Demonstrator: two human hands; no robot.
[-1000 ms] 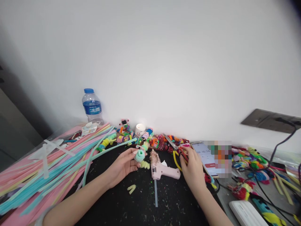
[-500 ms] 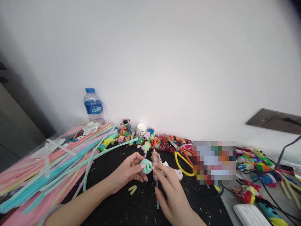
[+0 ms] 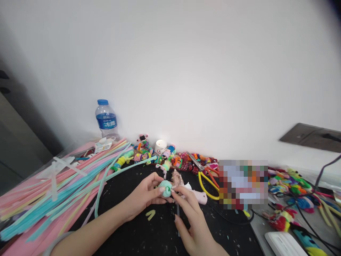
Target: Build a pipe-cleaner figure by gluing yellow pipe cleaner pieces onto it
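A mint-green pipe cleaner coil (image 3: 165,188), wound into a small ball, sits in the fingers of my left hand (image 3: 145,195), which is closed around its side. My right hand (image 3: 193,213) reaches in from the right, its front fingertips touching the coil while the thumb stays apart below. Just behind the hands lies a pale pink glue gun (image 3: 199,196), partly covered by my right fingers; its glue-smeared nozzle points to the wall. A short bent yellow pipe cleaner piece (image 3: 150,214) lies on the black mat (image 3: 128,236).
Long pastel pipe cleaners (image 3: 77,188) are heaped at left, below a water bottle (image 3: 106,119). Small fuzzy figures (image 3: 144,156) and a paper cup (image 3: 160,146) line the wall. Scissors (image 3: 204,181) lie right of the glue gun. A blurred patch hides part of the right side, near cables and a white device (image 3: 282,243).
My right hand has left the scissors and come left to the coil, touching it. My left hand has carried the coil slightly right and nearer. Little differs over the last half second.
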